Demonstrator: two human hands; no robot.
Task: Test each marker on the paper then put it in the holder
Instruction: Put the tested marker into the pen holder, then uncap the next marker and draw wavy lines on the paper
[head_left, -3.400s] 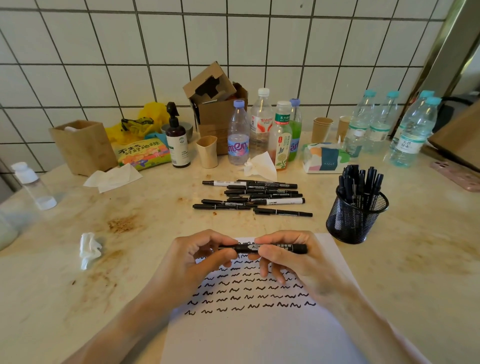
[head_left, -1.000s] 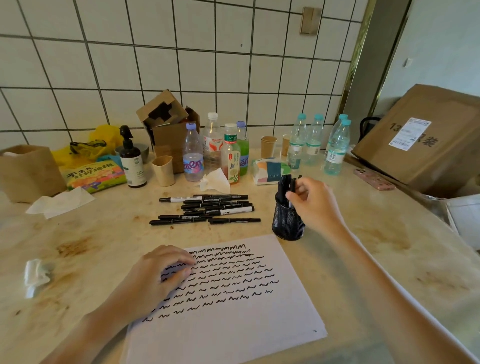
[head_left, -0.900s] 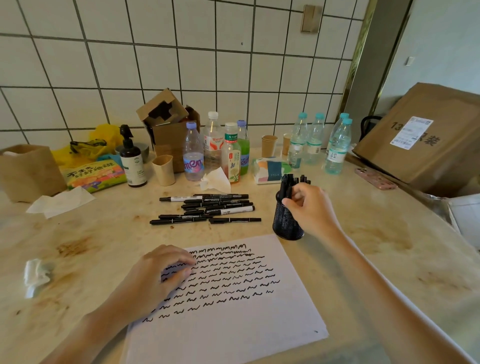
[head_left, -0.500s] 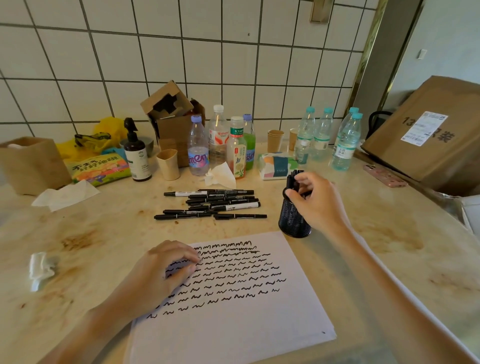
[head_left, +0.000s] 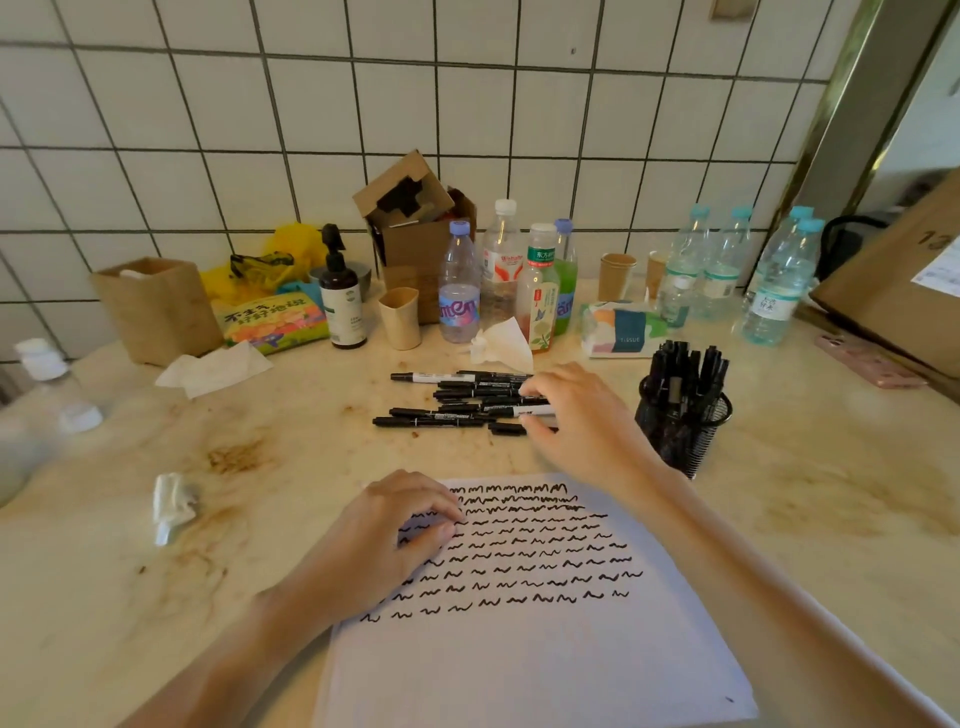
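Since half a second ago my right hand (head_left: 582, 421) has left the mesh holder (head_left: 683, 421) and swung left across the tabletop (head_left: 831, 493) to the loose pile of markers (head_left: 457, 402), so the last tested pen is evidently among those standing in the holder and I am going for the next one. Its fingers are spread and lightly bent over the right ends of the pile, touching or nearly touching several barrels, but I cannot see them closed round any one marker yet; I read it as open and reaching. My left hand (head_left: 395, 540) rests on the upper left of the paper (head_left: 519, 654), fingers curled loosely with the tips pressing the sheet flat, holding nothing. Rows of black squiggles fill the upper half of the sheet and the lower half is bare, so there is room for more tests. About ten markers lie side by side, touching and partly overlapping, between the paper and the row of bottles (head_left: 498, 280). My worry is the pick itself: because the barrels are packed together and round, a broad grasp could drag two at once or set the neighbours rolling toward the bottles or the crumpled tissue (head_left: 501, 343) just behind them. The holder stands just beside my right wrist, already crowded, and a careless pull back could clip it.
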